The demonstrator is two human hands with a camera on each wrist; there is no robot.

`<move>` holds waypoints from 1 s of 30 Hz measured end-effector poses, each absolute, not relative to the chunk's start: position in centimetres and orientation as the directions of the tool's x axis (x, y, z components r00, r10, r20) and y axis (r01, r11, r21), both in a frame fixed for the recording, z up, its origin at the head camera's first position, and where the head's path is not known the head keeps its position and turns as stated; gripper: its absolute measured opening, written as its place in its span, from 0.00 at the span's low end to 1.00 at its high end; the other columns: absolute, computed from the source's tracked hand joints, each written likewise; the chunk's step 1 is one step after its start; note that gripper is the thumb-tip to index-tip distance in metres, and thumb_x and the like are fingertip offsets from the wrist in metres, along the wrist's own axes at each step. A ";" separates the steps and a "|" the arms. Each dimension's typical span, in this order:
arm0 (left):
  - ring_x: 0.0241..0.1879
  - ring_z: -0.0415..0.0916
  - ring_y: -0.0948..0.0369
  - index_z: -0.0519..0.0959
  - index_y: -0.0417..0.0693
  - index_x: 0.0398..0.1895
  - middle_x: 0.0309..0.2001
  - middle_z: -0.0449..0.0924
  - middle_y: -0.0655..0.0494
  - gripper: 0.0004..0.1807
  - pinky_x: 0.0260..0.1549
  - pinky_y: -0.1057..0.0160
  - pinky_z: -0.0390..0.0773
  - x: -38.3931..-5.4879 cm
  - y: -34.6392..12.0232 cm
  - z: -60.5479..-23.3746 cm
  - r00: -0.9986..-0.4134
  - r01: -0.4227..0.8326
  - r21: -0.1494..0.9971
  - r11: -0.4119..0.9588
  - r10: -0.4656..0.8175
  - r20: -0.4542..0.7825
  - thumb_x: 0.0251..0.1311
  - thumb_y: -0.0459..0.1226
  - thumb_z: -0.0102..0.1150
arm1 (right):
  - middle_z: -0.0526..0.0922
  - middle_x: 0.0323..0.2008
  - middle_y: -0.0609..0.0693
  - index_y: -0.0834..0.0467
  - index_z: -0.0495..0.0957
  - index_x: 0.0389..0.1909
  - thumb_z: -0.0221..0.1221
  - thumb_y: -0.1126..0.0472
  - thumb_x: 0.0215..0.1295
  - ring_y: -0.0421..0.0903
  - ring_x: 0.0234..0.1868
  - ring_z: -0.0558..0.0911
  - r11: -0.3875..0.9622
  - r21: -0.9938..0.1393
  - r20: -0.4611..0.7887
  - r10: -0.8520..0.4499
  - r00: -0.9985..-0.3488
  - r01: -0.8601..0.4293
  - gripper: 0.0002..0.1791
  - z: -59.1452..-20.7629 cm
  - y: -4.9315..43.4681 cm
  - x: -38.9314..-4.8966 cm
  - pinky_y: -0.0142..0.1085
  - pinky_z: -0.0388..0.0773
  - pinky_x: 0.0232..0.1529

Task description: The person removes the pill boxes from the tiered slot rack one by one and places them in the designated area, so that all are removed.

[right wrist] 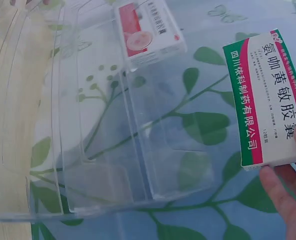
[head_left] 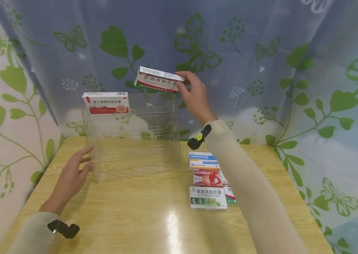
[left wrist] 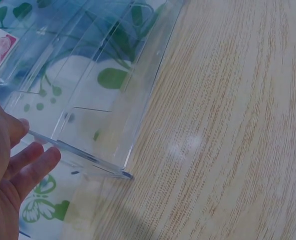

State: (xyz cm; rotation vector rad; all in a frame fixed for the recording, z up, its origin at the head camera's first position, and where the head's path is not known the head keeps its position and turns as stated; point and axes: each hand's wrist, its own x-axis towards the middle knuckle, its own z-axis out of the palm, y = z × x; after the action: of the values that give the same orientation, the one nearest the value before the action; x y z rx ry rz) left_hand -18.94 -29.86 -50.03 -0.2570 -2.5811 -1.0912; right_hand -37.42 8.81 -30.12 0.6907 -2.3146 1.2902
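Note:
A clear stepped display rack (head_left: 137, 151) stands on the table. My left hand (head_left: 72, 173) is at its left side panel, fairly straight fingers (left wrist: 45, 162) touching near the panel's edge. My right hand (head_left: 194, 93) pinches a white, green and red medicine box (head_left: 156, 81) by its right end. In the head view this box is tilted and overlaps the right part of the rack's top; in the right wrist view its printed front (right wrist: 267, 100) shows beside the top tier. A red and white medicine box (head_left: 106, 104) sits on the top tier at the left.
Right of the rack, several medicine boxes lie on the wooden table (head_left: 128, 211): a blue and white box (head_left: 203, 160), a red box (head_left: 207, 177) and a white and green box (head_left: 208, 197) in front. My right sleeve partly hides others. A leaf-patterned curtain (head_left: 229, 70) hangs behind.

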 end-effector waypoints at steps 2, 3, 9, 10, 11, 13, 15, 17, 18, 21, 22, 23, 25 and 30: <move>0.64 0.79 0.30 0.62 0.45 0.85 0.79 0.65 0.30 0.31 0.50 0.31 0.87 -18.9 -29.8 -50.1 -0.929 0.292 0.662 0.690 0.041 0.368 0.83 0.31 0.54 | 0.83 0.63 0.54 0.56 0.79 0.71 0.61 0.56 0.83 0.48 0.60 0.84 0.420 -0.687 0.561 -0.213 -0.800 -0.594 0.21 -29.9 9.5 -37.0 0.43 0.89 0.54; 0.64 0.79 0.30 0.62 0.45 0.85 0.79 0.65 0.30 0.32 0.50 0.31 0.87 -18.9 -29.8 -50.1 -0.929 0.293 0.660 0.691 0.042 0.368 0.83 0.30 0.54 | 0.83 0.63 0.54 0.55 0.79 0.71 0.61 0.56 0.83 0.48 0.59 0.84 0.405 -0.698 0.558 -0.209 -0.803 -0.590 0.21 -29.9 9.9 -36.7 0.44 0.89 0.54; 0.64 0.79 0.30 0.62 0.47 0.86 0.78 0.65 0.29 0.32 0.50 0.31 0.88 -18.8 -29.7 -50.3 -0.928 0.296 0.661 0.690 0.043 0.371 0.83 0.31 0.54 | 0.83 0.63 0.56 0.57 0.79 0.71 0.61 0.58 0.83 0.52 0.59 0.85 0.384 -0.739 0.516 -0.206 -0.832 -0.554 0.20 -30.8 13.8 -34.7 0.37 0.88 0.51; 0.63 0.79 0.30 0.62 0.47 0.86 0.78 0.65 0.29 0.32 0.50 0.31 0.88 -18.8 -29.6 -50.3 -0.928 0.296 0.661 0.689 0.042 0.371 0.83 0.31 0.54 | 0.83 0.63 0.56 0.57 0.79 0.70 0.61 0.58 0.83 0.53 0.60 0.85 0.386 -0.742 0.508 -0.210 -0.835 -0.548 0.20 -31.1 14.6 -34.3 0.36 0.87 0.51; 0.63 0.79 0.30 0.62 0.46 0.86 0.78 0.65 0.29 0.32 0.50 0.31 0.88 -18.8 -29.6 -50.3 -0.928 0.295 0.661 0.690 0.042 0.371 0.83 0.30 0.54 | 0.83 0.64 0.56 0.58 0.79 0.70 0.61 0.58 0.84 0.53 0.60 0.84 0.391 -0.742 0.501 -0.215 -0.838 -0.544 0.20 -31.5 15.5 -33.9 0.35 0.87 0.51; 0.63 0.79 0.30 0.62 0.46 0.86 0.78 0.65 0.28 0.32 0.50 0.31 0.88 -18.8 -29.5 -50.3 -0.928 0.295 0.661 0.690 0.042 0.371 0.83 0.30 0.54 | 0.83 0.63 0.57 0.58 0.79 0.71 0.61 0.58 0.83 0.54 0.60 0.84 0.400 -0.749 0.480 -0.221 -0.849 -0.528 0.20 -32.3 17.4 -33.0 0.35 0.87 0.53; 0.63 0.79 0.30 0.62 0.45 0.85 0.77 0.66 0.28 0.32 0.50 0.31 0.88 -18.8 -29.5 -50.3 -0.928 0.294 0.664 0.688 0.040 0.370 0.82 0.30 0.54 | 0.84 0.64 0.57 0.57 0.79 0.71 0.61 0.58 0.83 0.53 0.60 0.85 0.420 -0.755 0.450 -0.225 -0.864 -0.503 0.20 -33.2 19.2 -31.9 0.38 0.88 0.56; 0.63 0.79 0.30 0.62 0.46 0.86 0.77 0.66 0.28 0.32 0.50 0.32 0.88 -18.7 -29.4 -50.3 -0.929 0.292 0.665 0.687 0.039 0.368 0.82 0.29 0.54 | 0.84 0.64 0.57 0.57 0.79 0.72 0.61 0.58 0.84 0.54 0.61 0.85 0.456 -0.746 0.426 -0.232 -0.875 -0.485 0.21 -34.2 21.0 -30.8 0.37 0.88 0.58; 0.63 0.79 0.30 0.62 0.46 0.85 0.77 0.66 0.28 0.32 0.50 0.32 0.88 -18.7 -29.4 -50.3 -0.929 0.292 0.666 0.686 0.038 0.367 0.82 0.29 0.54 | 0.83 0.64 0.58 0.57 0.79 0.72 0.60 0.58 0.84 0.54 0.62 0.85 0.475 -0.740 0.413 -0.236 -0.879 -0.475 0.21 -34.7 21.8 -30.2 0.34 0.88 0.59; 0.62 0.80 0.30 0.62 0.46 0.85 0.76 0.67 0.28 0.32 0.50 0.31 0.88 -18.7 -29.5 -50.3 -0.929 0.287 0.662 0.692 0.033 0.369 0.82 0.29 0.54 | 0.83 0.65 0.58 0.58 0.78 0.73 0.60 0.58 0.84 0.55 0.63 0.85 0.528 -0.718 0.376 -0.253 -0.891 -0.453 0.22 -36.3 24.0 -28.6 0.24 0.84 0.56; 0.62 0.80 0.30 0.63 0.46 0.85 0.75 0.67 0.28 0.32 0.49 0.31 0.88 -18.6 -29.6 -50.3 -0.929 0.285 0.660 0.695 0.031 0.370 0.82 0.30 0.54 | 0.84 0.63 0.58 0.58 0.78 0.72 0.60 0.58 0.84 0.55 0.61 0.86 0.542 -0.709 0.369 -0.262 -0.892 -0.452 0.21 -36.9 24.6 -28.1 0.21 0.82 0.55; 0.62 0.80 0.30 0.63 0.45 0.85 0.75 0.68 0.27 0.32 0.49 0.30 0.88 -18.6 -29.6 -50.3 -0.928 0.285 0.657 0.698 0.029 0.371 0.82 0.30 0.54 | 0.85 0.62 0.58 0.58 0.78 0.71 0.61 0.58 0.83 0.55 0.60 0.86 0.553 -0.701 0.362 -0.269 -0.893 -0.451 0.21 -37.5 25.1 -27.5 0.20 0.82 0.53; 0.62 0.80 0.30 0.63 0.45 0.85 0.75 0.68 0.27 0.32 0.49 0.30 0.87 -18.6 -29.7 -50.3 -0.926 0.285 0.653 0.702 0.027 0.376 0.82 0.29 0.54 | 0.87 0.59 0.57 0.59 0.79 0.69 0.62 0.58 0.83 0.52 0.56 0.87 0.571 -0.692 0.341 -0.280 -0.897 -0.441 0.20 -38.9 26.2 -26.3 0.20 0.83 0.50; 0.61 0.80 0.29 0.63 0.43 0.84 0.74 0.68 0.26 0.31 0.49 0.30 0.87 -18.6 -29.7 -50.2 -0.922 0.297 0.647 0.702 0.035 0.386 0.82 0.29 0.54 | 0.89 0.53 0.55 0.58 0.82 0.64 0.63 0.57 0.82 0.44 0.49 0.89 0.603 -0.692 0.242 -0.326 -0.914 -0.398 0.16 -42.4 28.5 -23.2 0.31 0.90 0.50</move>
State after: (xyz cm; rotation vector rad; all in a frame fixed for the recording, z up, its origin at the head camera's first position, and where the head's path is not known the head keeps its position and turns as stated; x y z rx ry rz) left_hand -18.64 -29.71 -50.18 -0.2602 -2.5667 -1.0627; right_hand -23.21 28.53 -42.39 0.6178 -2.7302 1.2126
